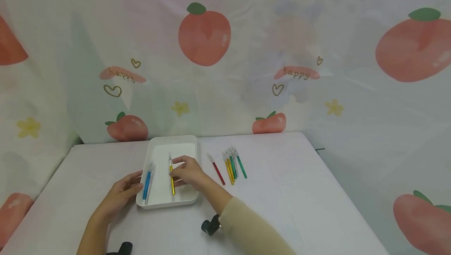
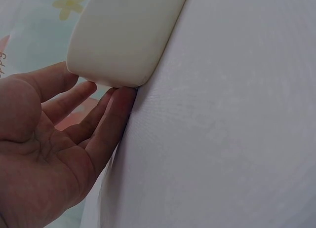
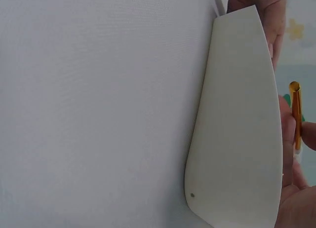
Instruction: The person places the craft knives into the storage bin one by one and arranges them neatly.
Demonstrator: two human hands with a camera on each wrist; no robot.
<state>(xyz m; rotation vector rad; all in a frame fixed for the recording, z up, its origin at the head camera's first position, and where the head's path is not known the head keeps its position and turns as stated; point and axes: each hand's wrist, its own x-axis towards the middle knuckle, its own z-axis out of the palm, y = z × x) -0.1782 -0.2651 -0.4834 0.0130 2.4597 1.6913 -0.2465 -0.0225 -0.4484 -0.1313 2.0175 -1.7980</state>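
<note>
A white rectangular tray (image 1: 158, 155) lies on the table. My right hand (image 1: 192, 173) is over its middle and pinches a slim gold pen-like tool (image 1: 173, 189) between thumb and fingers, its clear capped end pointing away from me. In the right wrist view, the gold barrel (image 3: 296, 112) shows beyond the tray wall (image 3: 237, 124). Along the tray's left side lie a blue pen-like tool (image 1: 146, 184) and a silver one (image 1: 149, 190). My left hand (image 1: 123, 190) touches the tray's outer left wall with loosely extended fingertips, seen in the left wrist view against the wall (image 2: 123, 45).
Right of the tray, a red pen-like tool (image 1: 219, 173) lies apart from a bunch of several yellow, green and silver ones (image 1: 230, 169). Behind the table hangs a fruit-printed cloth (image 1: 225, 102). Black wrist mounts (image 1: 210, 225) show near the forearms.
</note>
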